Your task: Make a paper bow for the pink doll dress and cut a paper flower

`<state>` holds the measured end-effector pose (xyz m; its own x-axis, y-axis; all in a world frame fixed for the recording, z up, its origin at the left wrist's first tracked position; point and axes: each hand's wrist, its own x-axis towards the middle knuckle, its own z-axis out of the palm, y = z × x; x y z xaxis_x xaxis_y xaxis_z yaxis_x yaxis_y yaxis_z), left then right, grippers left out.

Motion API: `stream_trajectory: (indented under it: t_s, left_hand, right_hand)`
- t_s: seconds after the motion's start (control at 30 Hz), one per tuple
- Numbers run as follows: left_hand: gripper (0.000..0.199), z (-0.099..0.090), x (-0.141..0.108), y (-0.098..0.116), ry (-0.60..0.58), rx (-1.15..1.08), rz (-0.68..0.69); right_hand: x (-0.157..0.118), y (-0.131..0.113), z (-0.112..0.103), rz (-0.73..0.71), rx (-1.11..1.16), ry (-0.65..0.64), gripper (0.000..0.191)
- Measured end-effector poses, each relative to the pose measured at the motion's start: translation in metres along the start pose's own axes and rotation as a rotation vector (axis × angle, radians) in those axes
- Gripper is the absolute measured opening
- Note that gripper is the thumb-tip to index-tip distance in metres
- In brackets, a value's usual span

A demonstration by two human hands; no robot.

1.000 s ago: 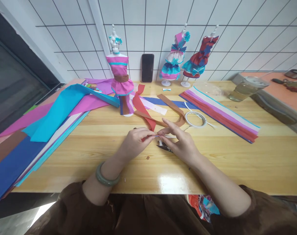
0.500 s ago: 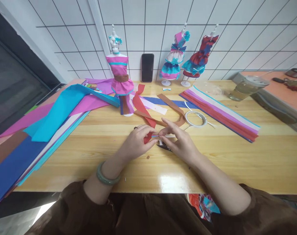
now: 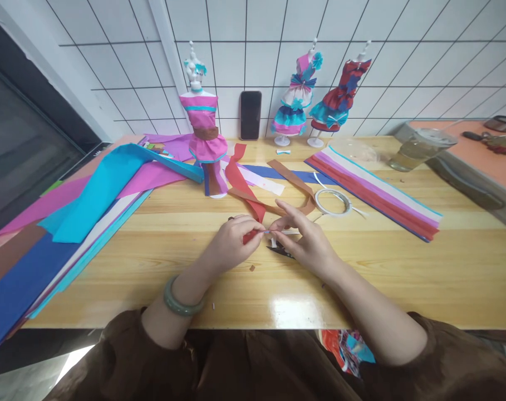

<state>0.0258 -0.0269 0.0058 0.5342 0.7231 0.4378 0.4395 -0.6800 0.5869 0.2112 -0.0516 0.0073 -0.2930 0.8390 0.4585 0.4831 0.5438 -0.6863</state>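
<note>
Head view: a wooden worktop (image 3: 152, 295) spans the scene. Long coloured papers (image 3: 44, 262) fan out, well left of the left hand (image 3: 231, 243). A striped stack (image 3: 373, 195) slants beyond the right hand (image 3: 311, 245), off to its right. Past the left hand stands a doll form (image 3: 202, 118) in pink. A tape roll (image 3: 333, 214) lies beyond the right hand, and a black blade (image 3: 279, 251) pokes out beneath it. Smallest is a thin strip (image 3: 267, 231), its colours hard to tell, between the hands; its long axis runs roughly left to right, and both hands pinch it, thumb against finger, so neither is nearer. Half a second ago the left thumb and finger were parted, baring more strip; now they have closed. The right hand looks unchanged.
</note>
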Motion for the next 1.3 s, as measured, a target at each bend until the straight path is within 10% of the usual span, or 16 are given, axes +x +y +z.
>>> stream_trajectory:
  t_s: [0.23, 0.5, 0.77, 1.3]
  left_hand:
    - [0.015, 0.002, 0.0, 0.001, 0.008, -0.004, -0.002]
    - [0.016, 0.004, 0.0, -0.001, 0.133, -0.372, -0.338]
    - [0.019, 0.001, 0.002, 0.004, 0.225, -0.39, -0.378]
    - [0.019, 0.001, 0.003, 0.01, 0.376, -0.548, -0.421]
  right_hand:
    - [0.0, 0.002, 0.002, 0.004, 0.044, -0.015, 0.062]
    - [0.002, -0.009, -0.003, 0.035, 0.124, 0.156, 0.05]
    - [-0.002, -0.02, -0.002, 0.054, 0.271, -0.112, 0.042]
    - [-0.002, -0.021, 0.001, 0.274, 0.625, -0.242, 0.045]
